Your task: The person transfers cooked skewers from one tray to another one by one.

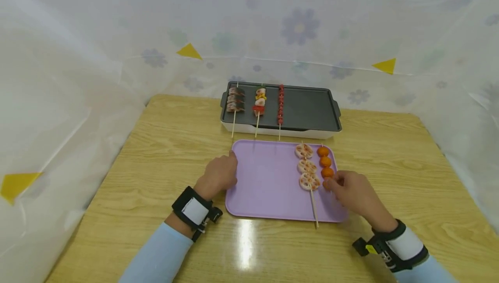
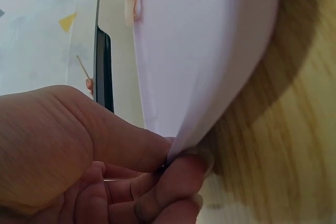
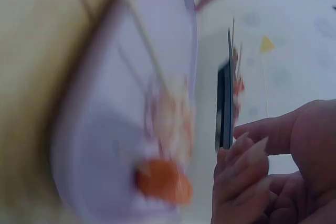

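My left hand (image 1: 221, 173) pinches the left edge of a light purple tray (image 1: 265, 179) between thumb and fingers, seen close in the left wrist view. A skewer of lotus root slices (image 1: 307, 167) lies on the tray's right half, its stick crossing the near edge. Beside it, along the right side, is a skewer of orange balls (image 1: 325, 161). My right hand (image 1: 354, 191) is over the tray's right side and overlaps the lowest ball in the head view. In the right wrist view its fingers (image 3: 244, 169) are loosely bent, with nothing visible between them and the thumb.
Behind the tray stands a white electric grill (image 1: 280, 132) with a dark plate. On it lie a skewer of dark-skinned slices (image 1: 235, 99), a mixed skewer (image 1: 260, 101) and a red-beaded skewer (image 1: 280, 104), sticks overhanging the front. A flowered sheet (image 1: 257, 23) encloses the wooden table (image 1: 171, 144).
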{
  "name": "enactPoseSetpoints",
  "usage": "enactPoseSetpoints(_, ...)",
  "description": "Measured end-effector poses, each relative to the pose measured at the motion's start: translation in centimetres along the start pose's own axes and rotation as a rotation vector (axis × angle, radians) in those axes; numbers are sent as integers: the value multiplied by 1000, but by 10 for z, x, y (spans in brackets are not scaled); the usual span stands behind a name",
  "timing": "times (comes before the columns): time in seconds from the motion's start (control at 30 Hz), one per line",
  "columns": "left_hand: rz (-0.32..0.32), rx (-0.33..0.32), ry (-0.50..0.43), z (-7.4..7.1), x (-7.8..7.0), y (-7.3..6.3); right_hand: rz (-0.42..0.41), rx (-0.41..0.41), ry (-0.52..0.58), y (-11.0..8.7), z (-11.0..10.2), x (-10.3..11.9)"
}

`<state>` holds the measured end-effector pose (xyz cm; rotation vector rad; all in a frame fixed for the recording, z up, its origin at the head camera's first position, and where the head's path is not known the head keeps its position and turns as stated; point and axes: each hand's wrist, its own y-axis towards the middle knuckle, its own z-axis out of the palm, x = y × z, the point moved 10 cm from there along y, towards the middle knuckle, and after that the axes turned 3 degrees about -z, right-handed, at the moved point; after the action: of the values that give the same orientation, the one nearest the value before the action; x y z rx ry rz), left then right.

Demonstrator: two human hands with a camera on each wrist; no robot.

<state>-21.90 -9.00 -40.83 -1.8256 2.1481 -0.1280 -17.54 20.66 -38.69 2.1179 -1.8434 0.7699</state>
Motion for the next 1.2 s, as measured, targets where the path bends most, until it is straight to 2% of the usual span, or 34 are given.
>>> enactPoseSetpoints(0.13,13,0,-4,1,-1,0,-5,-79,-93,15,-21,-24)
enactPoseSetpoints(0.27,3,11,-9,1,-1,1,8,-23,-112,26,-16,-43)
enactPoseSetpoints(0.43,1,31,-34,4,-1,3,14,42,-121,33,-6,-53)
enactPoseSetpoints(0.6,17,36,-60,8,-1,4,3,64,-115,38,1,-56)
enactPoseSetpoints(0.77,24,25,-53,10,2,7,-22,46,-103,42,2,-54)
enactPoseSetpoints(0.93,24,15,-38,8,4,10,-42,20,-104,43,1,-50)
enactPoseSetpoints(1.2,15,-6,-20,2,6,13,-25,27,-128,47,1,-46)
